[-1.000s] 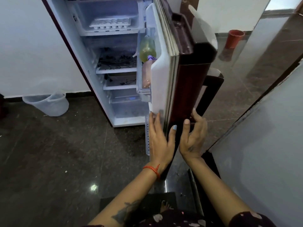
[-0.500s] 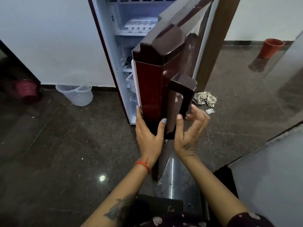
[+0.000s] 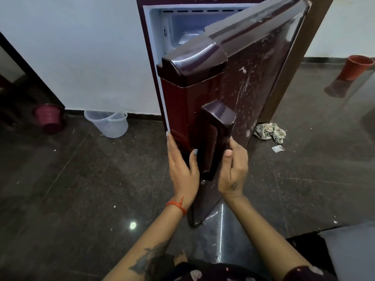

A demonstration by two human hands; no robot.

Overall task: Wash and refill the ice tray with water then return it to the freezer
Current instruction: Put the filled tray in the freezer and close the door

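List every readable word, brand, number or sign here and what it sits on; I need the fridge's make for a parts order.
No text can be read with certainty.
Glossy maroon fridge door: a faint script mark near its upper right, too blurred and glare-washed to read.
Small white scrap of paper on the floor: too small to tell any print.
Translucent plastic bucket and terracotta pot: no labels visible.

Fridge door (image 3: 239,82): glossy dark maroon, white scuff streaks; handle (image 3: 215,138) same maroon. Fridge interior (image 3: 182,27): white. Floor (image 3: 81,189): dark speckled stone. Wall (image 3: 81,47): white. Bucket (image 3: 107,123): translucent white. Second bucket (image 3: 48,118): dull pink-red. Pot (image 3: 355,66): terracotta orange. Cloth (image 3: 268,131): white with green print. Wrist thread (image 3: 177,205): orange-red. Nails on left hand (image 3: 182,169): pale blue.
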